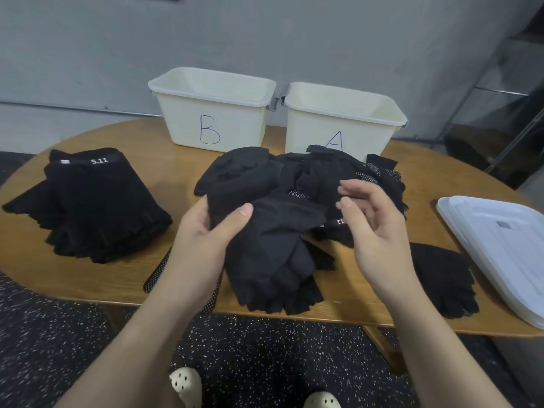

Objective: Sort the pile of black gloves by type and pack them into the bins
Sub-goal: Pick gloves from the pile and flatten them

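Observation:
A loose pile of black gloves [318,178] lies mid-table in front of two cream bins. My left hand [206,237] grips a bundle of black fingerless gloves [270,254], thumb on top, with their cut fingers hanging toward the near table edge. My right hand [371,228] hovers just right of that bundle, fingers loosely curled, holding nothing. A neat stack of fingerless gloves with a "5.11" cuff [88,201] sits at the left. A mesh-like black glove [441,278] lies at the right. A dotted glove [156,278] peeks out under my left wrist.
Bin B [212,113] and bin A [341,119] stand side by side at the back of the round wooden table [164,172]; both look empty. White lids [500,248] lie stacked at the right edge. Speckled dark floor lies below.

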The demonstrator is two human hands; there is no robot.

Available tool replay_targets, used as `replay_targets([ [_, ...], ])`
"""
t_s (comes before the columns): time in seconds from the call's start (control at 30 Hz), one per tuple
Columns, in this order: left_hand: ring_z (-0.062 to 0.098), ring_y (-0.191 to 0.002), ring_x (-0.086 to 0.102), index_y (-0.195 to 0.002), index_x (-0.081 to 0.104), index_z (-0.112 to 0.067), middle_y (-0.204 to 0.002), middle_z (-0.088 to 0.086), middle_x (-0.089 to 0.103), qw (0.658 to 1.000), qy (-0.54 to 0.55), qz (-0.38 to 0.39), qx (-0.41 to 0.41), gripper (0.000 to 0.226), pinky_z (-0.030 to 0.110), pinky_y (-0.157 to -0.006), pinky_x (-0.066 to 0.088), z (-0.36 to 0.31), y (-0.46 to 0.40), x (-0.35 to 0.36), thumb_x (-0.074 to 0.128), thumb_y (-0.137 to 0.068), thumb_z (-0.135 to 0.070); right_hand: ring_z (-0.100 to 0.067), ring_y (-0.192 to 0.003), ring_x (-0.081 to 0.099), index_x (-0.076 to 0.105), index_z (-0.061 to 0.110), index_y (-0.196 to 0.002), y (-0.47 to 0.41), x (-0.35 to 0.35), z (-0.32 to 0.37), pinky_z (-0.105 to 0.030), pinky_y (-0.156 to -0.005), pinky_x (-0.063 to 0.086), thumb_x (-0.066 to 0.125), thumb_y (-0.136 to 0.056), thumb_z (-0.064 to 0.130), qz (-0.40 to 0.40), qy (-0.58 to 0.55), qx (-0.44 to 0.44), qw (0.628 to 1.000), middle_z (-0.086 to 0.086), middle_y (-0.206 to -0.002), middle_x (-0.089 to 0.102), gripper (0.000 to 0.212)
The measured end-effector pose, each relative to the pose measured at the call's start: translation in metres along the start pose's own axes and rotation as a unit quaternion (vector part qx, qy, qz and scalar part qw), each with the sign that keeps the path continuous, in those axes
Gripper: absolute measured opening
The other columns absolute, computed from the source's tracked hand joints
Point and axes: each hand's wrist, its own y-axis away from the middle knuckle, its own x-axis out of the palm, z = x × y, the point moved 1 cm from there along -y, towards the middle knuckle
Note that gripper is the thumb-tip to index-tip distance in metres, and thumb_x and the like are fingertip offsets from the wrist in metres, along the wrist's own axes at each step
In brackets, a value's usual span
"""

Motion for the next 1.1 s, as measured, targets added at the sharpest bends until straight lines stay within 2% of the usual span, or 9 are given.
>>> replay_targets([
  [0.17,0.021,-0.110,0.073,-0.124,0.068,-0.013,-0.119,0.004,0.076,0.996,0.029,0.024,-0.076,0.031,0.028,-0.083,0.061,-0.001,0.002,-0.006,0.061,-0.094,-0.015,-0.013,-0.087,0.067,0.069,0.017,-0.116,0.002,0.004,0.004,-0.025,-0.078,0.055,0.060,-0.100,0.042,0.102,-0.076,0.070,0.989,-0.006,-0.106,0.075,0.032],
  [0.27,0.024,-0.109,0.073,-0.124,0.068,-0.012,-0.118,0.008,0.076,0.992,0.026,0.041,-0.119,0.028,0.034,-0.087,0.061,0.009,0.002,-0.001,0.059,-0.097,-0.013,-0.009,-0.099,0.067,0.071,0.029,-0.112,0.009,0.012,0.002,-0.013,-0.081,0.052,0.055,-0.085,0.059,0.209,0.008,0.092,0.974,-0.002,-0.107,0.073,0.044],
  [0.33,0.025,-0.109,0.073,-0.123,0.068,-0.010,-0.117,0.008,0.076,0.989,-0.004,0.041,-0.140,0.025,0.037,-0.090,0.059,0.017,0.000,0.002,0.057,-0.101,-0.012,-0.006,-0.104,0.068,0.070,0.034,-0.108,0.012,0.021,-0.009,-0.020,-0.087,0.055,0.063,-0.082,0.069,0.239,0.053,0.120,0.962,0.005,-0.106,0.074,0.044],
  [0.43,0.025,-0.107,0.074,-0.121,0.069,-0.009,-0.114,0.009,0.077,0.982,-0.063,0.045,-0.171,0.023,0.043,-0.096,0.058,0.027,-0.003,0.003,0.053,-0.106,-0.015,-0.001,-0.110,0.065,0.066,0.041,-0.100,0.010,0.029,-0.034,-0.033,-0.104,0.052,0.073,-0.085,0.052,0.226,0.150,0.107,0.956,0.014,-0.108,0.072,0.020],
  [0.53,0.025,-0.103,0.075,-0.117,0.069,-0.007,-0.108,0.009,0.078,0.976,-0.099,0.031,-0.191,0.022,0.048,-0.098,0.058,0.034,-0.006,0.001,0.052,-0.107,-0.017,-0.003,-0.100,0.066,0.066,0.039,-0.091,0.008,0.031,-0.047,-0.035,-0.102,0.051,0.077,-0.090,0.032,0.241,0.173,0.098,0.950,0.016,-0.096,0.072,0.012],
  [0.67,0.024,-0.101,0.076,-0.112,0.070,-0.010,-0.106,0.006,0.079,0.972,-0.127,0.022,-0.197,0.019,0.049,-0.097,0.058,0.037,-0.010,-0.001,0.054,-0.106,-0.017,-0.011,-0.094,0.069,0.072,0.031,-0.092,0.008,0.031,-0.051,-0.043,-0.098,0.053,0.073,-0.094,0.023,0.249,0.151,0.098,0.952,0.010,-0.090,0.074,0.008],
  [0.77,0.021,-0.105,0.074,-0.113,0.073,-0.016,-0.110,0.001,0.079,0.971,-0.157,0.027,-0.180,0.017,0.048,-0.100,0.056,0.040,-0.012,-0.005,0.057,-0.105,-0.017,-0.015,-0.086,0.073,0.073,0.027,-0.093,0.008,0.028,-0.046,-0.044,-0.087,0.059,0.066,-0.098,0.016,0.224,0.128,0.083,0.963,0.009,-0.092,0.076,0.014],
  [0.9,0.019,-0.102,0.075,-0.110,0.071,-0.014,-0.106,0.000,0.079,0.967,-0.205,0.005,-0.154,0.012,0.049,-0.096,0.058,0.046,-0.014,-0.008,0.064,-0.101,-0.014,-0.009,-0.053,0.064,0.070,0.022,-0.091,0.006,0.023,-0.044,-0.022,-0.068,0.052,0.065,-0.099,0.016,0.186,0.135,0.067,0.971,0.013,-0.081,0.072,0.011],
  [1.1,0.014,-0.096,0.071,-0.108,0.062,-0.022,-0.101,-0.004,0.074,0.938,-0.332,-0.044,-0.086,0.019,0.045,-0.090,0.060,0.053,-0.015,-0.005,0.074,-0.093,-0.019,-0.014,-0.054,0.064,0.070,0.017,-0.084,0.003,0.021,-0.053,-0.024,-0.053,0.048,0.072,-0.095,0.015,0.137,0.113,0.127,0.976,0.000,-0.070,0.071,0.011],
])
